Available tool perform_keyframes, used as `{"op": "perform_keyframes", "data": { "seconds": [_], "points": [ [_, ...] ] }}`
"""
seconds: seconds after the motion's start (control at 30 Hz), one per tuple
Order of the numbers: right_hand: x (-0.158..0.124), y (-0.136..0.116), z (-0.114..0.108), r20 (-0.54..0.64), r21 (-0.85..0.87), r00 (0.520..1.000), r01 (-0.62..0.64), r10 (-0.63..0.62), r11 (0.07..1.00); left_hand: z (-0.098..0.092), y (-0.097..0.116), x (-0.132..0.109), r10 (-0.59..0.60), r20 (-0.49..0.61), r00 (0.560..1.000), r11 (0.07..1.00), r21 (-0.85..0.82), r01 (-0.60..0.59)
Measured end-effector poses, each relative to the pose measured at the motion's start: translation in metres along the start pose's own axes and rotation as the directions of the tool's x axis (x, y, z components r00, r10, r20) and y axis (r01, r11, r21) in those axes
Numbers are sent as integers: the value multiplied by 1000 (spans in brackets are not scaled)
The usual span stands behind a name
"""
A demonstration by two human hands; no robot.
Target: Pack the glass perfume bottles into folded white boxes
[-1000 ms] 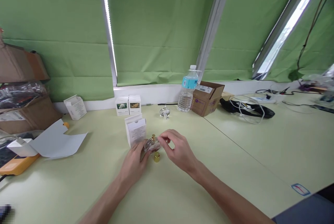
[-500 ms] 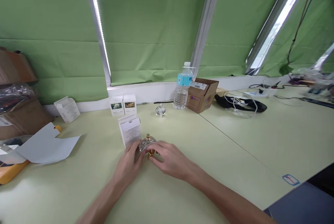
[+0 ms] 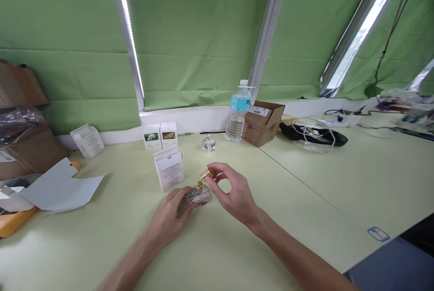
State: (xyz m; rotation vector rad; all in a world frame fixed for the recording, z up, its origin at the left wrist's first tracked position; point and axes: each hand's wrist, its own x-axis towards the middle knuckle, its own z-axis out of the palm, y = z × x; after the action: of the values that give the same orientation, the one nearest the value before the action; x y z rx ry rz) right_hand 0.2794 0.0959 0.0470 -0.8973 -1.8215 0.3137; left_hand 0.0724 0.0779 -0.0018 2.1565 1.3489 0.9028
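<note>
My left hand (image 3: 167,216) grips a clear glass perfume bottle (image 3: 198,196), which lies tilted with its gold neck (image 3: 200,185) pointing up. My right hand (image 3: 234,194) is raised just above the bottle, pinching a small gold cap (image 3: 208,174) between thumb and fingers. The cap is apart from the neck. Behind the left hand stands an opened white perfume box (image 3: 168,170), which neither hand touches.
A small glass stopper-like piece (image 3: 209,143), two white boxes (image 3: 159,135) and a water bottle (image 3: 238,112) stand near the window ledge. A cardboard box (image 3: 262,124) sits beside them. Paper (image 3: 61,187) lies at left; black cables (image 3: 313,135) lie at right.
The gold cap has gone from the tabletop into my right hand, which has lifted away from the bottle. The bottle now tilts in my left hand. The view has shifted slightly.
</note>
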Motion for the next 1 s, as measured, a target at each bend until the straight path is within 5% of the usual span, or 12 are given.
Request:
{"op": "perform_keyframes", "data": {
  "seconds": [0.27,1.0],
  "points": [
    [-3,0,4,292,-115,956,58,-22,992,-1,1,0,-2,21,1000,1000,-15,2],
    [-4,5,5,226,-54,969,114,-99,992,0,1,-1,21,-1,1000,1000,-17,-21]
  ]
}}
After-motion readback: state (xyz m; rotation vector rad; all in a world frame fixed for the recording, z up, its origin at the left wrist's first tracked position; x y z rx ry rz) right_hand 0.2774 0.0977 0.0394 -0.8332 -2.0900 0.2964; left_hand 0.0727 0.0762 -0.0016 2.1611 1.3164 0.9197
